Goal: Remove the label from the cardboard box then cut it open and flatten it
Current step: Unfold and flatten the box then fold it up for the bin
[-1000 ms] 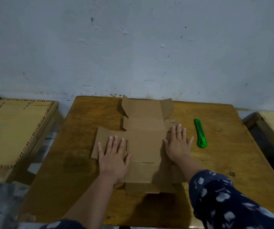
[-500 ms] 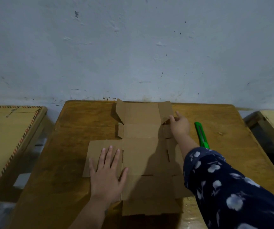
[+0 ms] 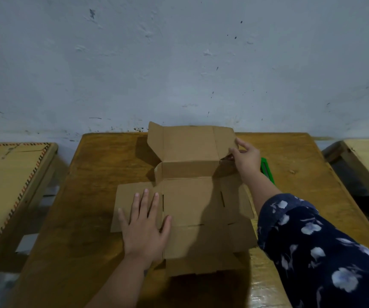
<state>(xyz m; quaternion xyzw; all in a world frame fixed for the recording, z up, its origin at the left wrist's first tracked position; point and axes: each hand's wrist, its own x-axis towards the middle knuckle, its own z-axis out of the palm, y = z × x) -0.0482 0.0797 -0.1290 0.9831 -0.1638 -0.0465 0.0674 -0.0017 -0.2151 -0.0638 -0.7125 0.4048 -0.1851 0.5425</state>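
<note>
An opened cardboard box lies mostly flat on the wooden surface. The left hand presses its left panel with fingers spread flat. Beyond, the right hand pinches the box's raised far-right flap, a green cutter just right of it.

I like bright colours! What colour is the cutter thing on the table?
Bright green. The cutter shows in the head view, partly hidden behind the right hand.
</note>
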